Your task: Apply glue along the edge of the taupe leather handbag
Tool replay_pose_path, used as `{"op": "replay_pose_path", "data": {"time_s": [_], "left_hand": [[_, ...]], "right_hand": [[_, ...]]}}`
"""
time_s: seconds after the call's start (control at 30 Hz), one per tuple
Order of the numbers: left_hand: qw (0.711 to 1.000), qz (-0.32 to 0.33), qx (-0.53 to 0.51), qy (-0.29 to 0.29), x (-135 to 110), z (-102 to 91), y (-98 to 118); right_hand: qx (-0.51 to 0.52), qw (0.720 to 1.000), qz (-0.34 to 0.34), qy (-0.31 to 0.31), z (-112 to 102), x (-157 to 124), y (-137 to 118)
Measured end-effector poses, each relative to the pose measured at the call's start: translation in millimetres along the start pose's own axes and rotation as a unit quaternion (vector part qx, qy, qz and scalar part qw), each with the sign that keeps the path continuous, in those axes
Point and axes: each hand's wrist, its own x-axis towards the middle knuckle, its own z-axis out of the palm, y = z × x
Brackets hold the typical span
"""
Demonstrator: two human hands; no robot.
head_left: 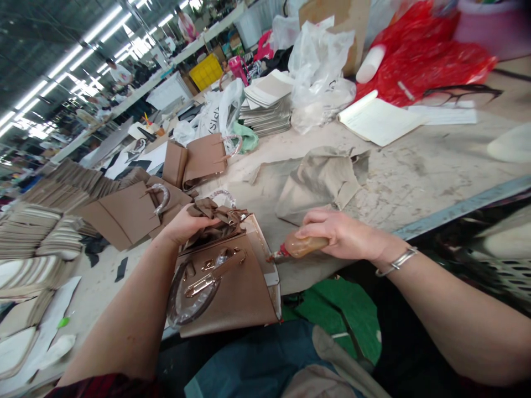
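A tan leather handbag (236, 287) lies at the near edge of the worktable, its plastic-wrapped handle and gold clasp facing up. My left hand (186, 224) is closed on the bag's upper end, gripping crumpled brown straps or lining there. My right hand (336, 232) is closed around a small amber glue bottle (301, 246). The bottle's red nozzle points left and touches the bag's right side edge. A silver bracelet sits on my right wrist.
More tan handbags (124, 213) lie behind on the left, next to stacks of cut leather pieces (37, 237). A crumpled grey cloth (319, 179), plastic bags, a notebook (379, 119), eyeglasses and red plastic crowd the far table. People work at distant benches.
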Motion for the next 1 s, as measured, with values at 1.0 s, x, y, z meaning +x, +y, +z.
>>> {"op": "replay_pose_path", "data": {"time_s": [1.0], "left_hand": [[1.0,0.003,-0.012,-0.012,0.7,-1.7,-5.0]], "right_hand": [[-0.002,0.999,0.031,0.028,-16.7,-8.1,-17.1]]}}
